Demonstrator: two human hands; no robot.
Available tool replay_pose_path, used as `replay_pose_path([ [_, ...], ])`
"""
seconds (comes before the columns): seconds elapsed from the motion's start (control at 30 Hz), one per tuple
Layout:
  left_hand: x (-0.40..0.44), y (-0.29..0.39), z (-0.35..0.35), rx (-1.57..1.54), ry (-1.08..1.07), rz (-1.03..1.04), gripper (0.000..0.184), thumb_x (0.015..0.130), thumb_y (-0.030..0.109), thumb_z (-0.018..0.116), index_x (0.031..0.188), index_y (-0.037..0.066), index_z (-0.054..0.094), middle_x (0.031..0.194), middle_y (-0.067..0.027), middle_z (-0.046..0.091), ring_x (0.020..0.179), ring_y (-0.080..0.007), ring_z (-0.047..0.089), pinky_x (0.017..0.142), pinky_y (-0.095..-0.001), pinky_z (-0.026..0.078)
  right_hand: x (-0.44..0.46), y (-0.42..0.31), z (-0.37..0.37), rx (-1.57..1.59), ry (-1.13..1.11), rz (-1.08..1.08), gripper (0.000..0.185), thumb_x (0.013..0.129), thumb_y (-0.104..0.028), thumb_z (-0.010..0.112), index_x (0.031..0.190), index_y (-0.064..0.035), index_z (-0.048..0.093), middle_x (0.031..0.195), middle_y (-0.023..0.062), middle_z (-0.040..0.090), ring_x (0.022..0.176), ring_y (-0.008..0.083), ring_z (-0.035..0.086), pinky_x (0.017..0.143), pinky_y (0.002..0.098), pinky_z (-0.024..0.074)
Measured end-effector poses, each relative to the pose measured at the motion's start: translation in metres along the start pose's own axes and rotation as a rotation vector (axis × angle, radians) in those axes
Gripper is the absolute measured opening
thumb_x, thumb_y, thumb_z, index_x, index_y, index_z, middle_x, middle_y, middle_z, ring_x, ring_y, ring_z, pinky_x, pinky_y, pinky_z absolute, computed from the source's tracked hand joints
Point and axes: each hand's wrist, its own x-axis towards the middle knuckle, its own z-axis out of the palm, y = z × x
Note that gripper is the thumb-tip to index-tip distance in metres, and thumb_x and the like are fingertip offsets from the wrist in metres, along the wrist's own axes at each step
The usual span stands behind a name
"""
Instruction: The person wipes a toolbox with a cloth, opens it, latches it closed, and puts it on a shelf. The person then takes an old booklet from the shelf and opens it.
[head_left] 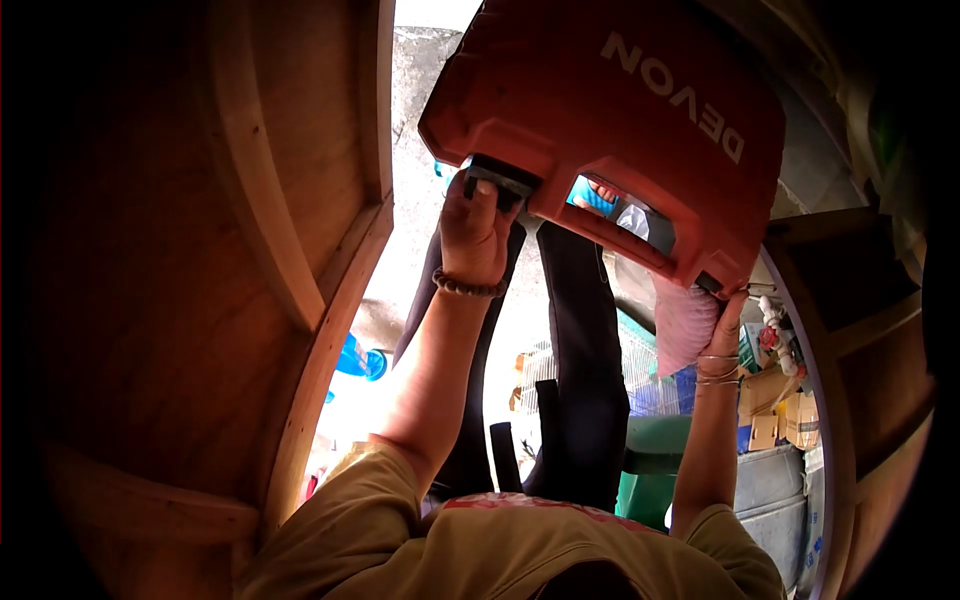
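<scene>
A large red plastic case (600,110) marked DEVON is held up in front of me, its handle side facing my body. My left hand (477,228), with a beaded bracelet at the wrist, is closed on the black latch (503,178) at the case's left corner, thumb on the latch. My right hand (728,325) is at the case's lower right corner, near the second dark latch (710,284); its fingers are mostly hidden by the case. Through the handle opening, part of a foot in a blue sandal shows.
A wooden panel frame (335,320) stands close on the left, and another wooden frame (840,400) on the right. Below are a green stool (657,445), cardboard boxes (800,418), a grey bin (773,500), a pink bag (683,328) and a blue object (360,360).
</scene>
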Motion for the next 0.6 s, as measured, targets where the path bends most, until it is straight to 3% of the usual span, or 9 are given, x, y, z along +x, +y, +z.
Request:
replay_pose_path([
  [0.13, 0.004, -0.010, -0.003, 0.066, 0.067, 0.022, 0.054, 0.074, 0.040, 0.059, 0.113, 0.008, 0.039, 0.107, -0.0025, 0.049, 0.099, -0.0176, 0.047, 0.084, -0.0362, 0.039, -0.002, -0.011, 0.017, 0.013, 0.015, 0.050, 0.066, 0.075, -0.054, 0.051, 0.121, -0.0089, 0.036, 0.116, 0.0036, 0.045, 0.103, 0.0172, 0.045, 0.088, 0.0291, 0.0375],
  [0.2, 0.006, -0.012, -0.005, -0.100, -0.130, -0.079, 0.067, 0.069, 0.049, 0.058, 0.118, 0.008, 0.037, 0.113, -0.0024, 0.047, 0.104, -0.0190, 0.044, 0.087, -0.0374, 0.038, -0.003, -0.013, 0.019, 0.013, 0.011, 0.040, 0.066, 0.076, -0.052, 0.050, 0.123, -0.0086, 0.034, 0.117, 0.0040, 0.044, 0.104, 0.0177, 0.045, 0.088, 0.0293, 0.0373],
  [0.43, 0.010, -0.015, -0.004, -0.135, -0.194, -0.107, 0.074, 0.065, 0.052, 0.057, 0.122, 0.010, 0.034, 0.121, -0.0023, 0.043, 0.110, -0.0201, 0.041, 0.089, -0.0362, 0.038, -0.002, -0.015, 0.019, 0.015, -0.027, 0.028, 0.066, 0.076, -0.052, 0.049, 0.124, -0.0093, 0.033, 0.118, 0.0051, 0.043, 0.104, 0.0179, 0.045, 0.089, 0.0292, 0.0369],
  [0.6, 0.021, -0.028, 0.008, -0.307, -0.072, -0.062, 0.081, 0.063, 0.055, 0.056, 0.125, 0.012, 0.029, 0.127, -0.0009, 0.035, 0.116, -0.0201, 0.034, 0.094, -0.0348, 0.033, -0.005, -0.020, 0.025, -0.035, -0.018, 0.002, 0.070, 0.075, -0.054, 0.049, 0.124, -0.0070, 0.032, 0.117, 0.0052, 0.042, 0.104, 0.0181, 0.044, 0.088, 0.0288, 0.0367],
])
